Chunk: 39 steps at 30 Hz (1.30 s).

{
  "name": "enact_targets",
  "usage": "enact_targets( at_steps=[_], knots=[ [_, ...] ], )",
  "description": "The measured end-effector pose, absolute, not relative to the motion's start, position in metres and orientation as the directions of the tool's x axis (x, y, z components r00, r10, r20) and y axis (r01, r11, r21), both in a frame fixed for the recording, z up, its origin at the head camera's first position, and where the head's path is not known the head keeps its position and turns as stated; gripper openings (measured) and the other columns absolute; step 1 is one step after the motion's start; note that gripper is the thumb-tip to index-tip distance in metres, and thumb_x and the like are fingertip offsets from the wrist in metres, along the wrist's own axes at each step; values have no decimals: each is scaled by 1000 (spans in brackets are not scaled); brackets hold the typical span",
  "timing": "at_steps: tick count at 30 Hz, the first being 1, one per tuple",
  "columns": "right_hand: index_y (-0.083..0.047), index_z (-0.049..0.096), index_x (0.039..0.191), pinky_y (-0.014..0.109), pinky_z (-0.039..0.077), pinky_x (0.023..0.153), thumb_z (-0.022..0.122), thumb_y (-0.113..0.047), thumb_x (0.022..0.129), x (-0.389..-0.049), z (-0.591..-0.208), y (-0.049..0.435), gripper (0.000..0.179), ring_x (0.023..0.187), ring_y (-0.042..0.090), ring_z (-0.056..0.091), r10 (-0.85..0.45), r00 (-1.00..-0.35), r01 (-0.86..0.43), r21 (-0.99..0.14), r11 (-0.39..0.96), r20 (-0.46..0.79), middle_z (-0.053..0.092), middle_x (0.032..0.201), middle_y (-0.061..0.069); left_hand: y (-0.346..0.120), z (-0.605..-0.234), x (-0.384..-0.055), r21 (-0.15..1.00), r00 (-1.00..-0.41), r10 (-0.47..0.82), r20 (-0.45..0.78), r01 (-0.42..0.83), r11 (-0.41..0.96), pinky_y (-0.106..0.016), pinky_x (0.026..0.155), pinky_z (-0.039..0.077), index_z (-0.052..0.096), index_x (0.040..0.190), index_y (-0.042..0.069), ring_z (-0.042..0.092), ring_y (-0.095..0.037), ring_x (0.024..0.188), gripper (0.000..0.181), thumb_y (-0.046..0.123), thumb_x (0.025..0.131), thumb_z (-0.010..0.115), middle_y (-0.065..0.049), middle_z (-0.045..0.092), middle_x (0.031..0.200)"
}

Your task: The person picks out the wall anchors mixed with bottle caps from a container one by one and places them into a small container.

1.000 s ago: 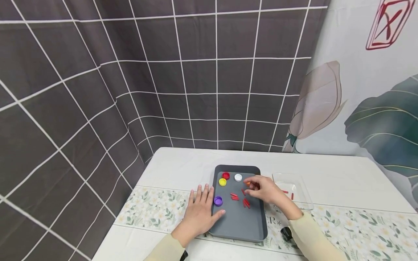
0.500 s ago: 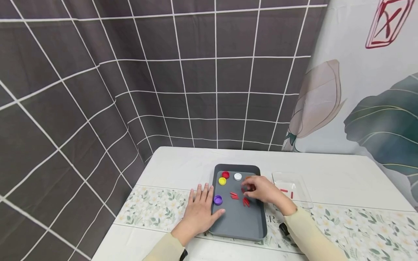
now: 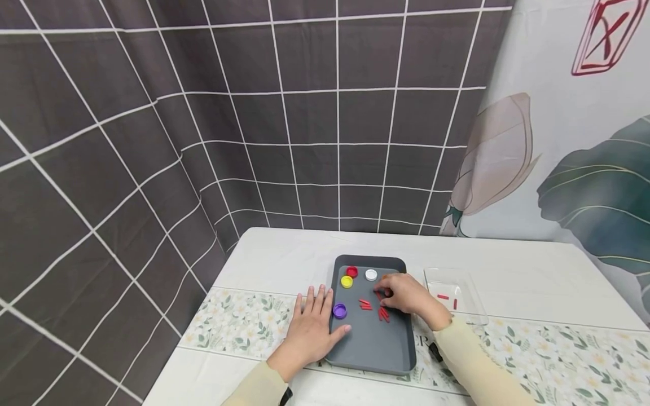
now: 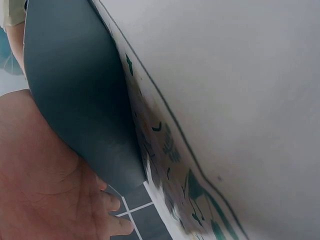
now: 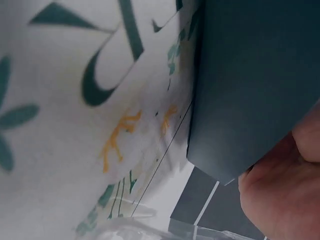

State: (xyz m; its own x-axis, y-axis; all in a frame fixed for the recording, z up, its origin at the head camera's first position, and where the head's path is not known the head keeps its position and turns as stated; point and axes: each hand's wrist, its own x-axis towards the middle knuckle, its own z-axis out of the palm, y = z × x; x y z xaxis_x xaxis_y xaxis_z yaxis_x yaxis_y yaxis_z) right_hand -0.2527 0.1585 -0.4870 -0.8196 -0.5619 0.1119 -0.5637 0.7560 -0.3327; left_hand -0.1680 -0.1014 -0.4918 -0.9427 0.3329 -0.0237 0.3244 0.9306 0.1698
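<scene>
A grey rectangular tray (image 3: 373,349) lies on the table. My left hand (image 3: 308,332) rests flat with fingers spread at its left edge; the left wrist view shows that palm (image 4: 40,175) beside the tray wall (image 4: 80,100). My right hand (image 3: 406,293) is over the tray's right side, thumb and index finger curled at a small red stick (image 3: 378,295) and pinching it. More red sticks lie in two groups, one mid-tray (image 3: 365,305) and another near the thumb (image 3: 383,314). In the right wrist view, the fingers holding the stick are out of sight.
Inside the tray sit a red cap (image 3: 351,272), a yellow cap (image 3: 346,281), a white cap (image 3: 371,274) and a purple cap (image 3: 339,310). A clear plastic box (image 3: 469,301) with two red sticks stands right of the tray. Dark gridded cloth (image 3: 310,124) hangs behind the table.
My right hand has lowered slightly and closed its fingertips on the red stick, now covering most of the orange piece seen earlier. The left hand has stayed in place.
</scene>
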Motion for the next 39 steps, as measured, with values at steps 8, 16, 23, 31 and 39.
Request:
enact_targets(
  at_steps=[8, 16, 23, 31, 39],
  knots=[
    [-11, 80, 107, 33, 49, 70, 87, -15, 80, -251, -486, 155, 28, 73, 8, 53, -524, -847, -524, -289, 801, 83, 68, 91, -3, -101, -491, -168, 166, -943, 334, -20, 326, 931, -61, 122, 8, 23, 162, 6, 13, -40, 155, 90, 67, 99, 43, -16, 21, 167],
    [-12, 80, 105, 39, 52, 76, 86, -17, 80, -251, -488, 154, 26, 78, 13, 59, -524, -848, -524, -268, 809, 76, 71, 98, 0, -101, -492, -168, 164, -944, 330, -24, 322, 932, -61, 122, 8, 23, 161, 6, 13, -40, 155, 90, 67, 99, 43, -16, 21, 167],
    [-12, 80, 101, 39, 53, 76, 87, -18, 80, -251, -488, 153, 22, 80, 14, 60, -525, -846, -530, -257, 808, 94, 72, 98, -1, -101, -491, -167, 170, -944, 328, -26, 319, 932, -61, 122, 8, 23, 161, 6, 13, -40, 155, 90, 67, 99, 43, -15, 21, 168],
    [-12, 80, 92, 35, 53, 70, 86, -17, 79, -250, -489, 150, 15, 74, 12, 59, -496, -860, -509, -245, 825, 121, 74, 90, -2, -100, -491, -167, 172, -945, 327, -23, 318, 932, -62, 122, 9, 24, 161, 5, 14, -40, 155, 90, 67, 99, 44, -16, 21, 167],
    [-13, 77, 82, 28, 44, 57, 83, -14, 78, -249, -490, 149, 8, 63, 8, 49, -487, -853, -521, -249, 817, 186, 66, 75, -5, -100, -491, -167, 167, -946, 325, -18, 317, 933, -62, 122, 9, 25, 161, 6, 15, -40, 154, 90, 67, 99, 44, -16, 22, 167]
  ],
)
